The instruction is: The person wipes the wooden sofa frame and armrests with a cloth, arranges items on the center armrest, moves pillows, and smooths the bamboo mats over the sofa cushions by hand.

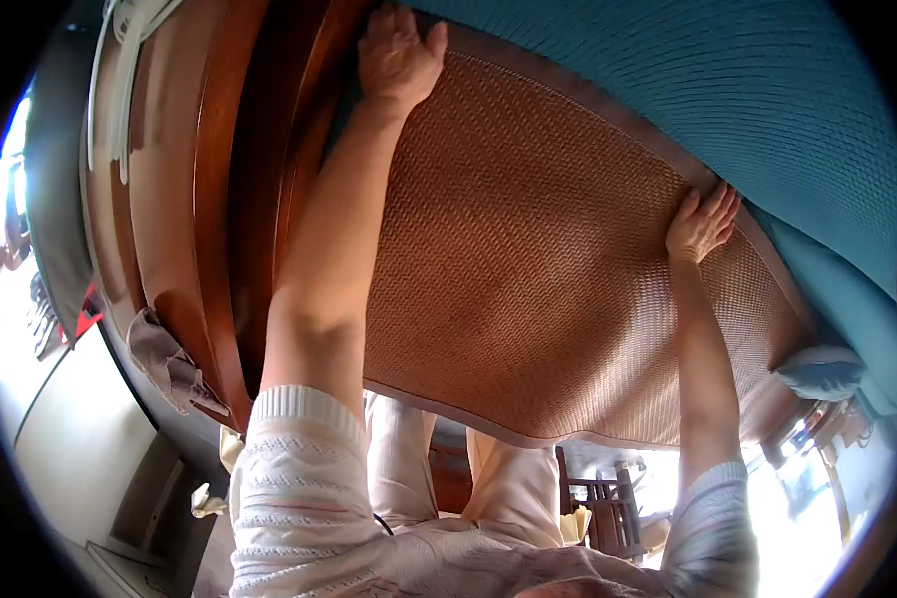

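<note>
A brown woven mat point(528, 219) with a dark cloth border spreads across the middle of the head view, over a teal ribbed cover point(728, 80). At the mat's upper left corner, beside a dark wooden board, my left hand point(401, 58) lies with its fingers stretched out and its thumb apart. My right hand point(705, 221) rests flat on the mat near its far right border, its fingertips touching the edging. Both arms reach forward over the mat. The near edge of the mat hangs wavy in front of my legs.
A polished wooden headboard point(214, 199) curves along the left, with a crumpled grey cloth point(164, 361) near its lower end. White cords point(125, 80) hang at the upper left. A blue-grey pillow point(820, 373) lies at the right. A wooden chair point(608, 508) stands behind my legs.
</note>
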The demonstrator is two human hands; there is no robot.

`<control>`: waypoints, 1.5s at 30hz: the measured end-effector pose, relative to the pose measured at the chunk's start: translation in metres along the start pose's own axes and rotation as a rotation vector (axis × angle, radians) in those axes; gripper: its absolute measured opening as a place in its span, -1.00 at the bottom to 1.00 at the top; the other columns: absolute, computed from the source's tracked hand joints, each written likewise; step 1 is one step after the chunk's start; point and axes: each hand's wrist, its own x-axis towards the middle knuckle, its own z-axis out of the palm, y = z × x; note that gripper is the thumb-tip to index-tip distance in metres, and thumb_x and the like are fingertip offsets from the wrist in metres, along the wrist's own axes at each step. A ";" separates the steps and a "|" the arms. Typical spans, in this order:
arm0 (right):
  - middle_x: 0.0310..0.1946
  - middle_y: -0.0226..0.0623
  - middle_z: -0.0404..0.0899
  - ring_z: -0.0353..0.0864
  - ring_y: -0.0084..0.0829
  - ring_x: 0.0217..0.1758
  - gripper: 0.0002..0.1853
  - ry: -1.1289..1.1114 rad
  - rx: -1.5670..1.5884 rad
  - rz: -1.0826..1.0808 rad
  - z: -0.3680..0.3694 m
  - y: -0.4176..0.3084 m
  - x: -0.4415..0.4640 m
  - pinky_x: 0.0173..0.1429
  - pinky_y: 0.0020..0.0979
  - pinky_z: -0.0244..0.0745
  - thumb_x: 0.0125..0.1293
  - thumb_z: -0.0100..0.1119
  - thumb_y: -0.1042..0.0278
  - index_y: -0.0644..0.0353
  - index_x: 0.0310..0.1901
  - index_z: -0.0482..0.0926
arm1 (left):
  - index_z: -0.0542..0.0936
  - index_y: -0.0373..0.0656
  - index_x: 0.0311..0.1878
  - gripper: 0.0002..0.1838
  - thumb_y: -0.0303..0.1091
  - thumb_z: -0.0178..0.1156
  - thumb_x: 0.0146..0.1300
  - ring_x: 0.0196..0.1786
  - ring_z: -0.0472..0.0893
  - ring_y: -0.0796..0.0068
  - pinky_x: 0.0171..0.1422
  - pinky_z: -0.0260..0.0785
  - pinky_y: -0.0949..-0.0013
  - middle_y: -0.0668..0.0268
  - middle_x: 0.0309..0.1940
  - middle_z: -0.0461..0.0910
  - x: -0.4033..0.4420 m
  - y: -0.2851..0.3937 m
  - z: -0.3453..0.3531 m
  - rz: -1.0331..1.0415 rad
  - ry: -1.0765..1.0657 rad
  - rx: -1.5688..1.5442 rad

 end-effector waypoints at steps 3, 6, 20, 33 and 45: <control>0.40 -0.22 -0.11 -0.23 -0.19 0.46 -0.30 0.030 -0.009 -0.019 -0.003 -0.003 0.001 0.41 0.01 -0.24 0.34 -0.50 -0.20 0.12 0.37 -0.05 | 0.24 -0.35 0.22 -0.31 0.10 -0.09 0.26 0.20 0.31 -0.06 0.31 0.13 0.08 -0.12 0.14 0.31 -0.015 -0.004 -0.013 0.012 -0.019 -0.180; 0.39 -0.22 -0.07 -0.18 -0.21 0.46 -0.30 0.054 -0.019 -0.017 -0.001 -0.001 0.002 0.40 -0.02 -0.19 0.34 -0.50 -0.21 0.11 0.36 -0.02 | 0.26 -0.38 0.22 -0.31 0.09 -0.10 0.28 0.29 0.24 0.02 0.35 0.06 0.11 -0.08 0.22 0.26 -0.095 -0.015 -0.051 -0.164 -0.171 -0.123; 0.40 -0.19 -0.14 -0.26 -0.18 0.47 -0.30 0.027 -0.021 -0.024 0.001 0.002 0.000 0.41 0.01 -0.25 0.34 -0.49 -0.19 0.12 0.37 -0.07 | 0.16 -0.43 0.25 -0.32 -0.01 -0.12 0.28 0.26 0.22 -0.06 0.32 0.11 0.09 -0.12 0.24 0.20 0.025 0.011 -0.037 -0.066 -0.331 -0.127; 0.40 -0.18 -0.15 -0.24 -0.15 0.46 -0.31 0.024 -0.025 -0.018 0.000 -0.001 0.002 0.39 0.02 -0.23 0.33 -0.47 -0.17 0.12 0.37 -0.08 | 0.32 -0.42 0.13 -0.30 0.11 -0.02 0.23 0.16 0.34 -0.03 0.25 0.19 0.11 -0.13 0.09 0.37 -0.151 -0.028 -0.084 -0.228 -0.270 0.014; 0.40 -0.20 -0.12 -0.20 -0.10 0.45 -0.33 0.060 -0.032 -0.038 0.010 0.002 0.005 0.37 0.07 -0.18 0.34 -0.45 -0.13 0.12 0.36 -0.07 | 0.48 -0.10 -0.03 -0.67 -0.16 0.05 0.20 -0.06 0.47 0.03 -0.01 0.36 0.15 0.07 -0.12 0.47 -0.487 -0.026 -0.241 -1.022 -0.805 0.196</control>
